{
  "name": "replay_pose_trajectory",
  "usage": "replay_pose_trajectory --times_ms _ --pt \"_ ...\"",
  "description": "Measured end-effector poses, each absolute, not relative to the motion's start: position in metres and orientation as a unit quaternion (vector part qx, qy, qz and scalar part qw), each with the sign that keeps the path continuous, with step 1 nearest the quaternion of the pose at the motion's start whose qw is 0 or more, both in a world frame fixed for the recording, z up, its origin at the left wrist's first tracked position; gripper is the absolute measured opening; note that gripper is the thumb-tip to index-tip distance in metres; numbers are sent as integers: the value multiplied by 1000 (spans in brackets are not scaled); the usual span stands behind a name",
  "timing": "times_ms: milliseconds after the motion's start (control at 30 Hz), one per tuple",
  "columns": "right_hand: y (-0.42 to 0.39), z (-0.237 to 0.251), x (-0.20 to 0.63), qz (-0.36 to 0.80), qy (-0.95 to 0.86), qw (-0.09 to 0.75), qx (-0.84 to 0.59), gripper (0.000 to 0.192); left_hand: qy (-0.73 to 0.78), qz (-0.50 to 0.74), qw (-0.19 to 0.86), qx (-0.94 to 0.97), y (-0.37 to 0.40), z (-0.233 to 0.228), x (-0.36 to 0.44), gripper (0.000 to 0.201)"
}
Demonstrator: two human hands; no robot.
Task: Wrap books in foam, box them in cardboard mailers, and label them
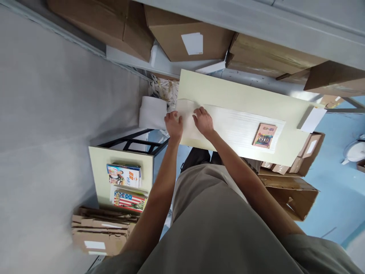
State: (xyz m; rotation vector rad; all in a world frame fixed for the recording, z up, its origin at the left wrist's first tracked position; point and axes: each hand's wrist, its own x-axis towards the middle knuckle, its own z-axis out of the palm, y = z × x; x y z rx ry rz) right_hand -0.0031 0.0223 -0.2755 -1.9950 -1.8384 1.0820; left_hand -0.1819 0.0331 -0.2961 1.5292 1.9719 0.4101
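A long white sheet of packing foam (234, 121) stretches across the pale tabletop from a thick white roll (153, 113) at its left end. My left hand (173, 125) is at the table's left edge beside the roll, fingers curled on the sheet. Further right, my right hand (203, 121) grips the sheet with bent fingers, and the foam rises slightly near it. What lies under the fingertips is hidden. A small pink book (264, 135) with a colourful cover rests flat on the sheet near its right end.
Cardboard boxes (188, 34) line a shelf beyond the table (245, 93). A white box (312, 118) stands at the table's right end. Lower left, a side table (101, 167) bears books and magazines (124, 175), near stacked flattened cartons (99, 236). Open cartons (291, 198) sit lower right.
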Motion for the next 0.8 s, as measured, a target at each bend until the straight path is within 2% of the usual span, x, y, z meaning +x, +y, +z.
replay_pose_trajectory --times_ms 167,300,400,533,800 --pt "-53 -267 91 337 -523 186 -761 29 704 137 327 615 17 -287 -153 18" --pt "-127 -268 187 262 -399 176 -861 34 679 123 342 639 5 -283 -127 20" --pt "-173 -273 242 186 -342 163 -907 51 658 100 338 665 -4 -278 -107 20" --pt "-212 -283 273 192 -334 163 -908 75 628 65 340 697 -19 -271 -68 31" --pt "-241 -283 287 260 -371 137 -881 70 550 35 390 738 -76 -266 43 59"
